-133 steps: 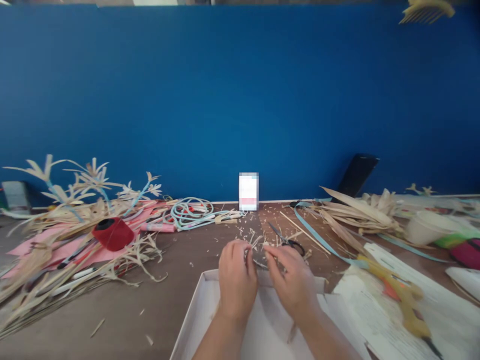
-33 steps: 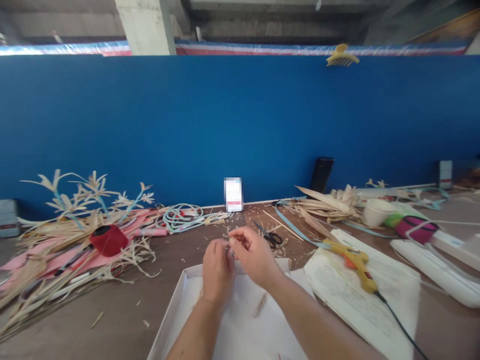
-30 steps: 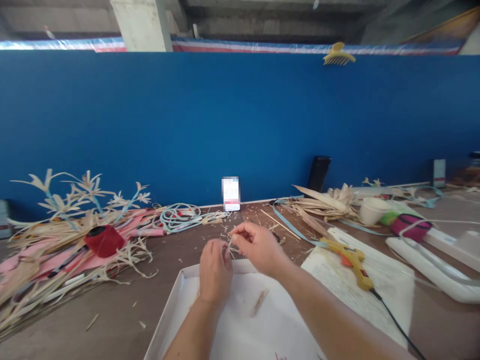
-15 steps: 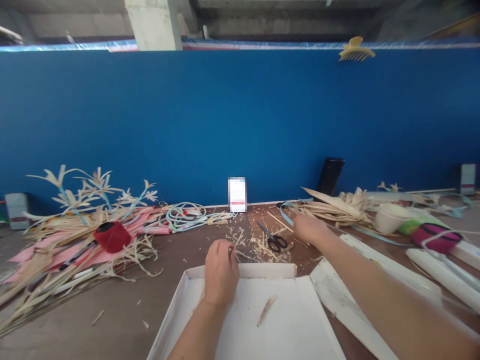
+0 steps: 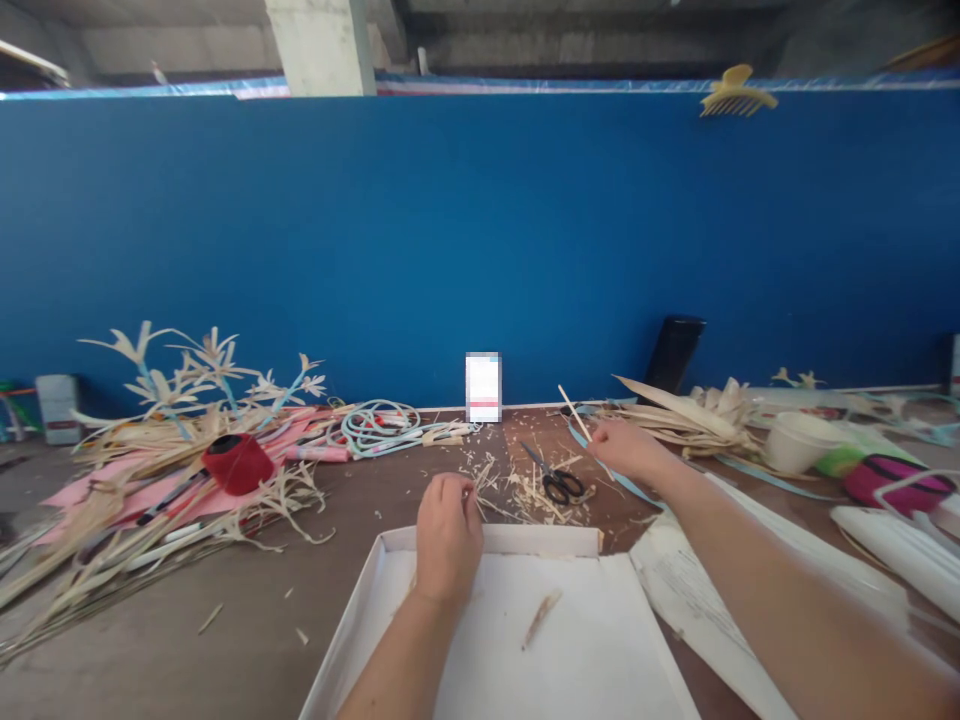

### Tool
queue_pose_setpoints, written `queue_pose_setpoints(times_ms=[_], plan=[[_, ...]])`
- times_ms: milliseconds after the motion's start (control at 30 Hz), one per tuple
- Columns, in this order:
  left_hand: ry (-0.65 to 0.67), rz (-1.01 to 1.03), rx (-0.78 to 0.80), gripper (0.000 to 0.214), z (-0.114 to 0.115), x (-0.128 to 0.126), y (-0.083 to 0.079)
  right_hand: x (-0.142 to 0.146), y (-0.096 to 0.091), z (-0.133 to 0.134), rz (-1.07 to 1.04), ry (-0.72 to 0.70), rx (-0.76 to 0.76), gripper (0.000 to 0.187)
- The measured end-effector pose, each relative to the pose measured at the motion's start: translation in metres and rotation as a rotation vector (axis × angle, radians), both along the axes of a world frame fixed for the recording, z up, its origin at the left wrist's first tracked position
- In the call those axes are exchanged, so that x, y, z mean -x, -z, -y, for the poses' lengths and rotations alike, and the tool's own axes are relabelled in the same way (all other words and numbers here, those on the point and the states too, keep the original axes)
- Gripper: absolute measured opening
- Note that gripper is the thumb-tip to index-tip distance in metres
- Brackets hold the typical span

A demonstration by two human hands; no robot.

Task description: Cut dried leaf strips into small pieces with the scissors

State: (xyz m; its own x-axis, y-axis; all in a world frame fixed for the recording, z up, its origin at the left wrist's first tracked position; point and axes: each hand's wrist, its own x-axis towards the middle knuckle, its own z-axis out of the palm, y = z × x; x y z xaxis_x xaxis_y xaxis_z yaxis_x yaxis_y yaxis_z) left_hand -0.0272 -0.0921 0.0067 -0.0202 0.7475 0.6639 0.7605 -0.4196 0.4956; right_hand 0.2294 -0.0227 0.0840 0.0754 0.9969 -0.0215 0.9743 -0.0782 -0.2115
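Observation:
My right hand (image 5: pixel 621 447) reaches over the table to the right of the scissors, its fingers closed on a thin pale stick (image 5: pixel 574 413) that points up and to the left. A light blue ribbon (image 5: pixel 622 480) lies under that hand. My left hand (image 5: pixel 449 525) rests at the far rim of a white shallow box (image 5: pixel 577 610), fingers curled together; whatever they may hold is hidden. Black-handled scissors (image 5: pixel 561 484) lie among pale scraps between the two hands. One dried husk piece (image 5: pixel 541 617) sits inside the box.
To the left lie pale leaf-strip flowers (image 5: pixel 214 360), a red round object (image 5: pixel 238 463) and pink paper (image 5: pixel 97 484). Coiled light blue cord (image 5: pixel 375 428) is near the blue wall (image 5: pixel 420 230). Rightward are husk leaves (image 5: pixel 690 415), a white cup (image 5: pixel 801 442) and a magenta item (image 5: pixel 892 484).
My right hand now has the pale stick raised at a steeper angle. My left hand stays at the box rim. The whole view has shifted slightly.

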Motion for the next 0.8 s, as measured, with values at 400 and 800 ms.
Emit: queue_pose_setpoints(times_ms=[400,800], plan=[[-0.291,0.145,-0.211,0.013,-0.013,0.037,-0.016,0.115,-0.007,0.065,-1.257,-0.167,-0.412,0.023],[-0.024,0.411,0.173,0.018,-0.016,0.020,-0.007,0.135,0.064,0.055,-1.646,-0.058,-0.035,0.032]])
